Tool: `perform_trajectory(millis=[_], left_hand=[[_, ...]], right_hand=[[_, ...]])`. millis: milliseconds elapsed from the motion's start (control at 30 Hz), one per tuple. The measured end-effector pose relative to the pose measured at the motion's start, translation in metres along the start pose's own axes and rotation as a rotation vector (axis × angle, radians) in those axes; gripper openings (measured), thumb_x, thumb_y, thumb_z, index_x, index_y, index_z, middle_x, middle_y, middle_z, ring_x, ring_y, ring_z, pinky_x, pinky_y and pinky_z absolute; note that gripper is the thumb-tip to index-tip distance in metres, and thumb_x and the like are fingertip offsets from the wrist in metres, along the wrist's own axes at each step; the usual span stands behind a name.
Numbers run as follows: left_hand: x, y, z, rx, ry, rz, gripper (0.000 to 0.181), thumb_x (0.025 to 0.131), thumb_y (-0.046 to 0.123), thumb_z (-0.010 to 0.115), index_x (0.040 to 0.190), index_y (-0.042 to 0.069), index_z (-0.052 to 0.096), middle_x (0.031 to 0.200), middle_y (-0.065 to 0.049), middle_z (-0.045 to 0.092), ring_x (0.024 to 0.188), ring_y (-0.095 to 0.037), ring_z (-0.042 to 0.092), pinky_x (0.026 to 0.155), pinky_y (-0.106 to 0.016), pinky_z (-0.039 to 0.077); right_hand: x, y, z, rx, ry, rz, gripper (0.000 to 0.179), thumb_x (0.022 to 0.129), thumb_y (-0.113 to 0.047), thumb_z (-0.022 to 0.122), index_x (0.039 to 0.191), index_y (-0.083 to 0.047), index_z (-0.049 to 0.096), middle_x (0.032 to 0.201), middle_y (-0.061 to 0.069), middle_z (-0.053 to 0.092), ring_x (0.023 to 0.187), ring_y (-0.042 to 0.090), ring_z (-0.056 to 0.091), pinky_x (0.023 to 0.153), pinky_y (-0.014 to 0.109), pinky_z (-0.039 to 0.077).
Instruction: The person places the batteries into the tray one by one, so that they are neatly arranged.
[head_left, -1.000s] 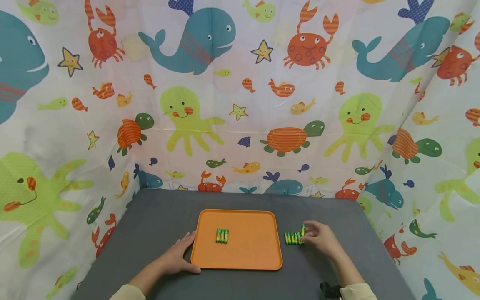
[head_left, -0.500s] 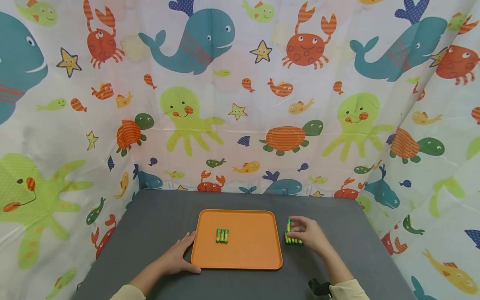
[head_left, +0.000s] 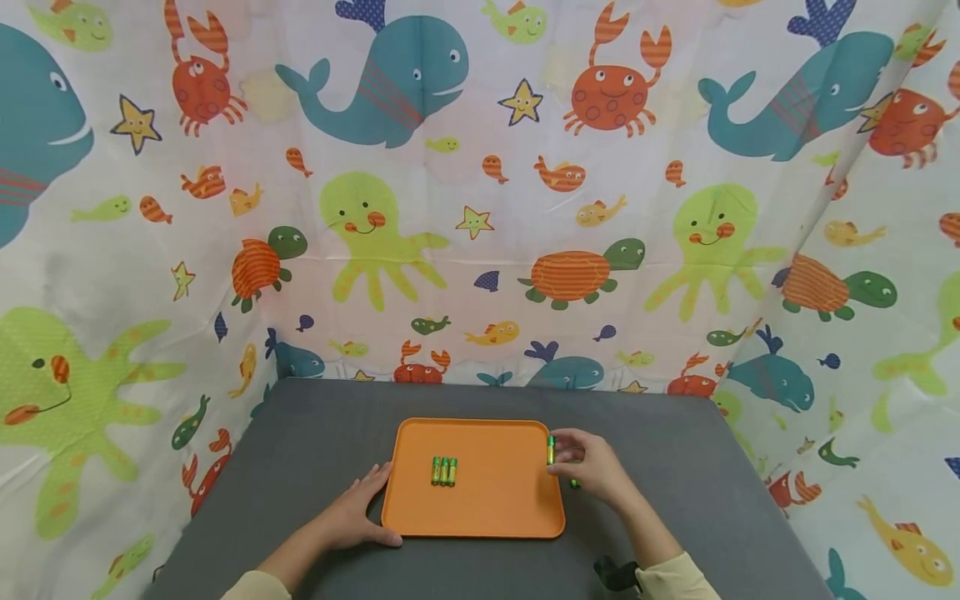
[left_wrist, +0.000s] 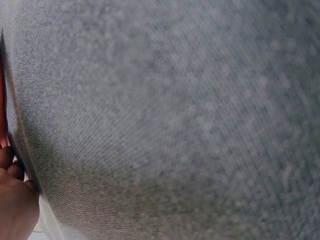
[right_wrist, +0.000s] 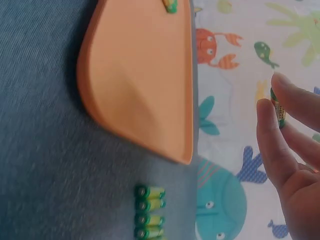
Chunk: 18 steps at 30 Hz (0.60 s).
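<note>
My right hand (head_left: 592, 468) pinches a small green-and-yellow battery (head_left: 551, 450) between thumb and fingers, over the right rim of an orange tray (head_left: 498, 504). The right wrist view shows this held battery (right_wrist: 279, 111) raised above the table, partly covered by the fingers. Three matching batteries (head_left: 444, 472) lie side by side in the tray's left half. Several more batteries (right_wrist: 151, 205) form a row on the table just right of the tray, mostly hidden under my right hand in the head view. My left hand (head_left: 348, 512) rests at the tray's left edge, fingers extended, thumb by the front corner.
The tray sits on a dark grey cloth-covered table (head_left: 322, 433). A white curtain with printed sea animals (head_left: 480, 275) stands behind the table and along both sides. A black strap (head_left: 615, 573) hangs near my right wrist.
My right hand has lifted a battery from the row beside the tray and carried it left to the tray's right rim. The left hand and the three batteries in the tray stay put.
</note>
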<state>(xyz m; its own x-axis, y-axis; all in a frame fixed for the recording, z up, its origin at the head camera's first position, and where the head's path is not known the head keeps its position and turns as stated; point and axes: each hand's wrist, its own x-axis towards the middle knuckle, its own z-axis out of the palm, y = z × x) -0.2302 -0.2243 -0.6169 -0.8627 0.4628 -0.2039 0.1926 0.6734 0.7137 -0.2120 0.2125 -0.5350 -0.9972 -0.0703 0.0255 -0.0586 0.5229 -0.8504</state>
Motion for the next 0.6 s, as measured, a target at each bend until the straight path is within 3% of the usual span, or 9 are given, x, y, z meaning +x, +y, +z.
perform_trajectory(millis=[200, 600], left_hand=[[-0.002, 0.0, 0.001, 0.002, 0.002, 0.005, 0.124, 0.07, 0.051, 0.089, 0.163, 0.01, 0.018, 0.168, -0.014, 0.021, 0.156, -0.039, 0.01, 0.121, -0.068, 0.008], [0.0, -0.002, 0.002, 0.007, 0.009, 0.009, 0.124, 0.069, 0.053, 0.089, 0.163, 0.011, 0.019, 0.168, -0.013, 0.021, 0.156, -0.039, 0.011, 0.121, -0.067, 0.008]], right_hand=[[0.003, -0.01, 0.011, -0.018, 0.002, -0.019, 0.054, 0.08, -0.011, 0.086, 0.129, -0.004, 0.065, 0.108, 0.007, 0.07, 0.087, 0.016, 0.068, 0.071, 0.025, 0.059], [0.009, -0.023, 0.032, 0.003, -0.035, -0.041, 0.054, 0.08, -0.013, 0.086, 0.13, -0.007, 0.065, 0.11, 0.007, 0.069, 0.092, 0.019, 0.07, 0.072, 0.03, 0.061]])
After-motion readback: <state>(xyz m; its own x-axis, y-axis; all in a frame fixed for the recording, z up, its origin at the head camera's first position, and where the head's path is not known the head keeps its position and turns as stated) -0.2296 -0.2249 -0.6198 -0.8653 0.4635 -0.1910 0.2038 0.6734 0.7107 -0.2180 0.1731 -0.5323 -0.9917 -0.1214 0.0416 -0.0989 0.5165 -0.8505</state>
